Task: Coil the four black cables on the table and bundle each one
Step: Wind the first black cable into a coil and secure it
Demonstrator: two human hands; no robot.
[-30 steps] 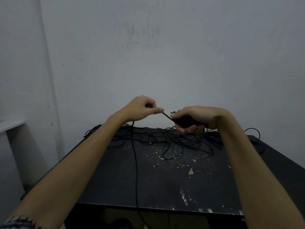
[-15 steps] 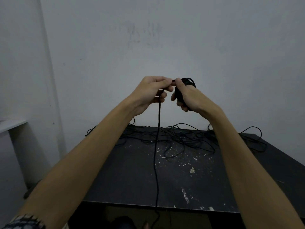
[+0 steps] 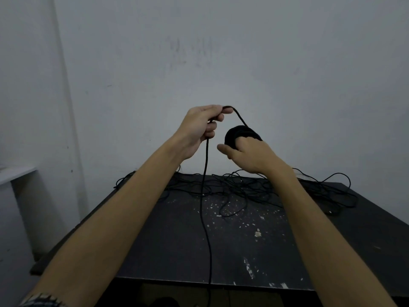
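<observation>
Tight black coil point(image 3: 240, 135) held in air above table's far edge, gripped by right hand point(image 3: 247, 155); thin black cable point(image 3: 205, 196) runs from coil up over left hand point(image 3: 199, 129), pinched between thumb and forefinger, then hangs straight down past table's near edge. Loose cable tangle point(image 3: 254, 189) sprawls along far side of black table point(image 3: 177, 244); near half of tabletop bare, paint-flecked; pale wall point(image 3: 221, 63) close behind

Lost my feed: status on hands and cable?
Left hand pinches cable. Right hand grips coil, half wound. Loose cables tangled on table.
</observation>
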